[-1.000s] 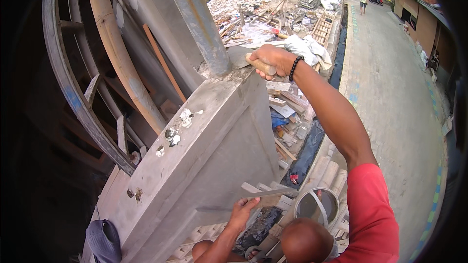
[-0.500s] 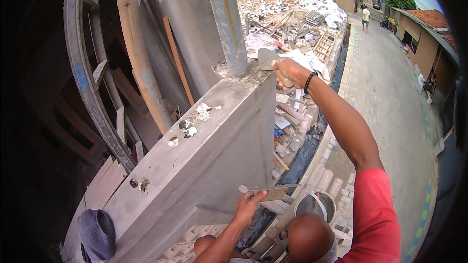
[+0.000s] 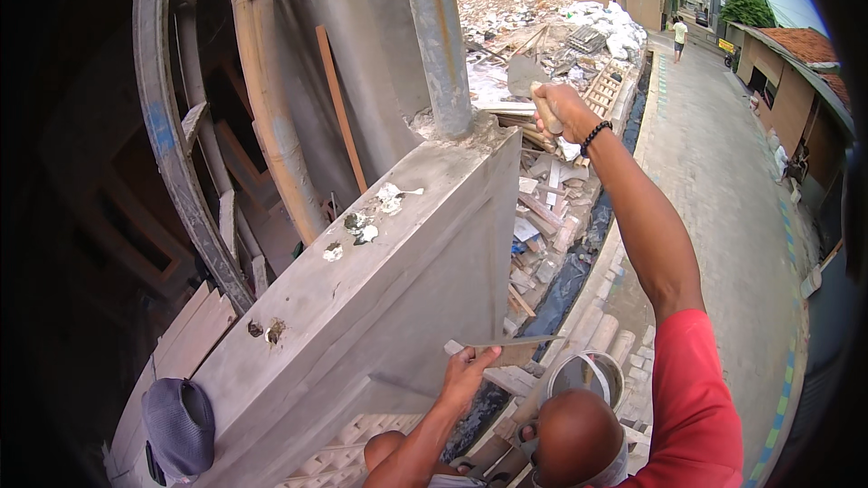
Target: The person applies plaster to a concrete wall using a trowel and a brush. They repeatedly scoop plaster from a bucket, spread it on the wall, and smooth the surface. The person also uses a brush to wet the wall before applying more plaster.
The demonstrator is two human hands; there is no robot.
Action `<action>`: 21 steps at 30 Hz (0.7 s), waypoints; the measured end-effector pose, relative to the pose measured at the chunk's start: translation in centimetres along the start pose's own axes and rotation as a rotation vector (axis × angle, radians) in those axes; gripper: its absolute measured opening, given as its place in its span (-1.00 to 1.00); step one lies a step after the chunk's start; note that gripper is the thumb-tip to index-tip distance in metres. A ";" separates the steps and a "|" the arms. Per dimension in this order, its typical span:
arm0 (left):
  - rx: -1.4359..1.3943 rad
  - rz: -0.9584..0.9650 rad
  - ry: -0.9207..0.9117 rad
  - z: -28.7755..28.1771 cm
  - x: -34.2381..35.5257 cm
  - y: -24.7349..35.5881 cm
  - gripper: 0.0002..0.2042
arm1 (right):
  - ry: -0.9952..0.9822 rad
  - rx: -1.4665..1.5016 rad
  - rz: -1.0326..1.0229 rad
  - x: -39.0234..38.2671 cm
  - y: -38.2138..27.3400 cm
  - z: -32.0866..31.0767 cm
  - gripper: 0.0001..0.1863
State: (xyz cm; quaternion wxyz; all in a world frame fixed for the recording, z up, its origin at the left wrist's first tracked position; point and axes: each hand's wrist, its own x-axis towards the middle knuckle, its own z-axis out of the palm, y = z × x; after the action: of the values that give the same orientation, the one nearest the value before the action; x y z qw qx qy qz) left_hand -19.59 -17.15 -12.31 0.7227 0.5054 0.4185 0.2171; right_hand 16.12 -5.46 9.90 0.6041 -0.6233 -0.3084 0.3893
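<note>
Trowel (image 3: pixel 535 90) — handle (image 3: pixel 546 113) in right hand (image 3: pixel 568 111), blade (image 3: pixel 522 76) up-left beyond the grip

Trowel (image 3: pixel 536 92): dull metal blade (image 3: pixel 522 77), matt wooden handle (image 3: pixel 548 115). Wall (image 3: pixel 425 253): fairly smooth, matt cement. Post (image 3: pixel 438 41): rust-streaked metal. Cap (image 3: pixel 177 425): matt cloth.

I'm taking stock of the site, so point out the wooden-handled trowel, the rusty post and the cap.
Wooden-handled trowel (image 3: pixel 523 77), head view, metal blade.
Rusty post (image 3: pixel 438 41), head view, middle of its shaft.
Cap (image 3: pixel 178 425), head view, outer fabric.
</note>
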 end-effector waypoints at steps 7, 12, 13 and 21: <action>0.026 0.010 -0.006 0.4 -0.3 0.4 -0.59 | -0.037 -0.100 0.074 0.5 -0.7 0.4 -0.78; 0.048 -0.034 -0.004 -0.8 0.6 -1.0 -0.59 | -0.166 -0.125 0.130 -0.5 0.2 3.2 -0.79; 0.054 -0.050 -0.010 -0.9 1.0 -1.7 -0.59 | -0.184 -0.136 0.127 -0.1 -0.4 2.1 -0.78; 0.029 -0.021 -0.012 -0.6 0.6 -1.0 -0.58 | -0.091 -0.187 0.074 -0.6 -0.5 3.1 -0.78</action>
State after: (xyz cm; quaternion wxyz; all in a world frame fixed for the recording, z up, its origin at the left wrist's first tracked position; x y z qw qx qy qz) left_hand -19.89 -16.80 -13.55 0.7200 0.5127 0.4224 0.2006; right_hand 13.17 -4.34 10.56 0.5139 -0.6697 -0.3471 0.4086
